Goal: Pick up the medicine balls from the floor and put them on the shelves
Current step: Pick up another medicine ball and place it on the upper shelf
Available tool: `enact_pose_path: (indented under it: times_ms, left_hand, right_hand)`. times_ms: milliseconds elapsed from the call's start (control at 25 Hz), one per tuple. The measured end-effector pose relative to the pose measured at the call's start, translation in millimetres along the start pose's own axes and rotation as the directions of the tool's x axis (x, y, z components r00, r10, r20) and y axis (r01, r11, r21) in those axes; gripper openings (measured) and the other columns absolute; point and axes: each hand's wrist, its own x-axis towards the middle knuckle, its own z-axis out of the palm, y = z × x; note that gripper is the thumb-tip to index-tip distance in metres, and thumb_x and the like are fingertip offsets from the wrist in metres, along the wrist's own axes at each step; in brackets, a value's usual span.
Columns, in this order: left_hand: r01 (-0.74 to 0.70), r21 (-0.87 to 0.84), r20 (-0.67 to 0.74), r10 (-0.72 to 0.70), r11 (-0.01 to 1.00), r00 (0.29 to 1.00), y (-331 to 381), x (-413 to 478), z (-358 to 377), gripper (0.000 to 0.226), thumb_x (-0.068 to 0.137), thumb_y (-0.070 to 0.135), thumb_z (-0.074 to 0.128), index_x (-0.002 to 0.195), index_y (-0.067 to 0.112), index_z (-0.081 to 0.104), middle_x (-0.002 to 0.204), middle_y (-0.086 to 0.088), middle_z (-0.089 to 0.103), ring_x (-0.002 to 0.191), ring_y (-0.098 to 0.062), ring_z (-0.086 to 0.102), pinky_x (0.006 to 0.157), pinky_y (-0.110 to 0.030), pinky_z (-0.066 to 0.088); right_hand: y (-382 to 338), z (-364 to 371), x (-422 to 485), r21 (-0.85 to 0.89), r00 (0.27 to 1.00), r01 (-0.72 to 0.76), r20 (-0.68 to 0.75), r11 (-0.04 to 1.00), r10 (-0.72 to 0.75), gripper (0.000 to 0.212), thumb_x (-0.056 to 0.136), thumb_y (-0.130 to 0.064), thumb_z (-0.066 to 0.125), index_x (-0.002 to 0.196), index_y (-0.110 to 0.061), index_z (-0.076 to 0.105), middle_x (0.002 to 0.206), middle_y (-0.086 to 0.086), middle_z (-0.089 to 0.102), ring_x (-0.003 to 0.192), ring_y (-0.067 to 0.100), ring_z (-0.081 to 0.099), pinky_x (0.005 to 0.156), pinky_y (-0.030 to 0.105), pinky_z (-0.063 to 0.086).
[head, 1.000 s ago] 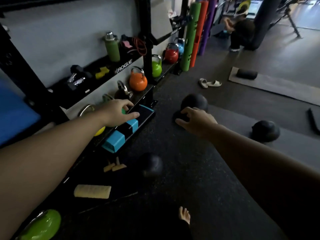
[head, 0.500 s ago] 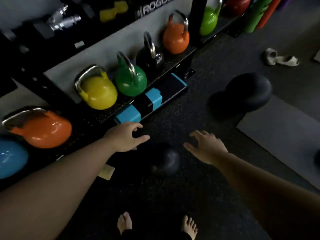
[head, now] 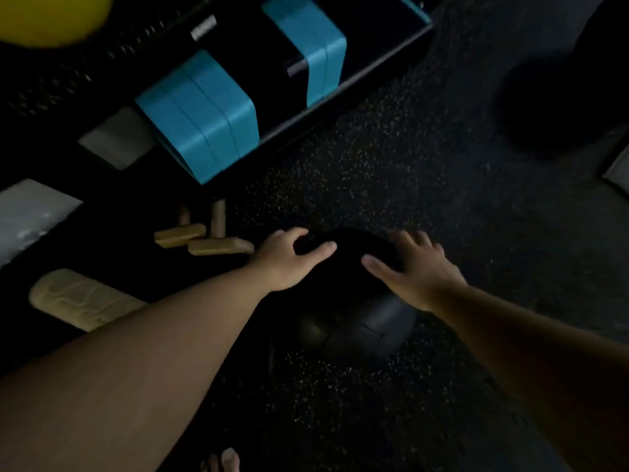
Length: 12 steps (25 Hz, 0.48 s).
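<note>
Hands were both down on the one medicine ball [head: 343, 301], which sat on the floor [head: 391, 158] right in front of the person's bare toes [head: 224, 459]. Left hand [head: 286, 258] was on the upper left side w/ fingers curled over the far edge and thumb laid across the top. Right hand [head: 417, 269] was on the upper right, fingers spread wide, thumb pointing in toward the other thumb. Neither one was closed around it, more like cupping from both sides, and the ball looked like it was on the floor, tbh too dark to be sure.

Just left of the left hand were a few small tan wooden blocks [head: 204, 238], one nearly touching the wrist. Further left, a pale ridged pad [head: 78, 299], partly under the forearm. Beyond that, a black box with teal bands [head: 211, 114] lay along the foot of the rack. A yellow kettlebell [head: 51, 18] poked in at the top left corner. Second medicine ball [head: 561, 100] was well apart, far right, pretty much just a dark blob. Floor was black rubber w/ light specks.
</note>
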Motion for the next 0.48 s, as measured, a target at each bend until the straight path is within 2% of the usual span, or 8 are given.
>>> enact_pose_path:
  times_ms: [40, 120, 200, 280, 360, 480]
  left_hand:
    - [0.061, -0.113, 0.021, -0.059, 0.992, 0.998, -7.3, 9.7, 13.8, 0.122, 0.056, 0.106, 0.043, 0.154, 0.033, 0.050, 0.156, -0.003, 0.050, 0.139, -0.027, 0.051, 0.113, -0.043, 0.042]
    - [0.196, -0.358, 0.109, -0.168, 0.913, 0.980, -19.6, 18.0, 32.7, 0.130, 0.045, 0.111, 0.050, 0.153, 0.038, 0.051, 0.154, 0.000, 0.054, 0.136, -0.028, 0.053, 0.110, -0.048, 0.044]
    - [0.263, -0.494, 0.134, -0.226, 0.828, 0.965, -23.9, 17.1, 41.8, 0.135, 0.037, 0.109, 0.059, 0.153, 0.040, 0.050, 0.149, 0.002, 0.056, 0.133, -0.029, 0.055, 0.104, -0.053, 0.046]
    - [0.207, -0.535, 0.072, -0.200, 0.819, 0.977, -13.8, 2.8, 43.8, 0.132, 0.041, 0.104, 0.064, 0.154, 0.038, 0.048, 0.152, 0.001, 0.054, 0.130, -0.022, 0.054, 0.104, -0.045, 0.046]
    - [0.129, -0.522, -0.055, -0.184, 0.843, 0.981, 8.0, -17.6, 32.8, 0.124, 0.043, 0.098, 0.065, 0.152, 0.041, 0.048, 0.153, 0.002, 0.052, 0.125, -0.018, 0.054, 0.097, -0.037, 0.046]
    - [-0.006, -0.471, -0.208, -0.104, 0.882, 0.973, 50.9, -54.1, -11.2, 0.118, 0.045, 0.095, 0.065, 0.149, 0.042, 0.050, 0.155, 0.003, 0.049, 0.136, -0.021, 0.052, 0.103, -0.037, 0.047]
  right_hand:
    - [3.6, 12.2, 10.5, 0.098, 1.000, -0.024, 0.001, 0.995, 0.024, 0.108, 0.067, -0.104, 0.034, 0.157, -0.043, 0.027, 0.158, 0.003, 0.036, 0.141, 0.036, 0.040, 0.105, 0.057, 0.045]
    - [6.3, 31.8, 22.7, 0.356, 0.997, -0.079, 0.019, 0.931, 0.077, 0.121, 0.057, -0.108, 0.040, 0.159, -0.043, 0.028, 0.160, 0.005, 0.038, 0.141, 0.034, 0.043, 0.111, 0.052, 0.043]
    - [3.8, 39.8, 23.9, 0.508, 0.995, -0.093, 0.013, 0.856, 0.100, 0.127, 0.053, -0.106, 0.049, 0.159, -0.041, 0.031, 0.159, 0.006, 0.041, 0.140, 0.031, 0.046, 0.114, 0.048, 0.041]
    - [-0.6, 38.1, 9.4, 0.554, 0.995, -0.061, -0.029, 0.831, 0.092, 0.124, 0.053, -0.102, 0.055, 0.158, -0.041, 0.033, 0.157, 0.006, 0.041, 0.139, 0.031, 0.046, 0.111, 0.044, 0.042]
    - [-7.7, 23.8, -16.1, 0.604, 0.987, -0.019, -0.117, 0.796, 0.112, 0.120, 0.052, -0.100, 0.059, 0.156, -0.044, 0.035, 0.154, 0.004, 0.040, 0.138, 0.029, 0.046, 0.102, 0.036, 0.042]
    - [-28.3, -24.4, -56.8, 0.679, 0.965, 0.075, -0.235, 0.731, 0.119, 0.121, 0.047, -0.102, 0.061, 0.153, -0.049, 0.036, 0.153, -0.001, 0.039, 0.132, 0.018, 0.046, 0.092, 0.027, 0.040]
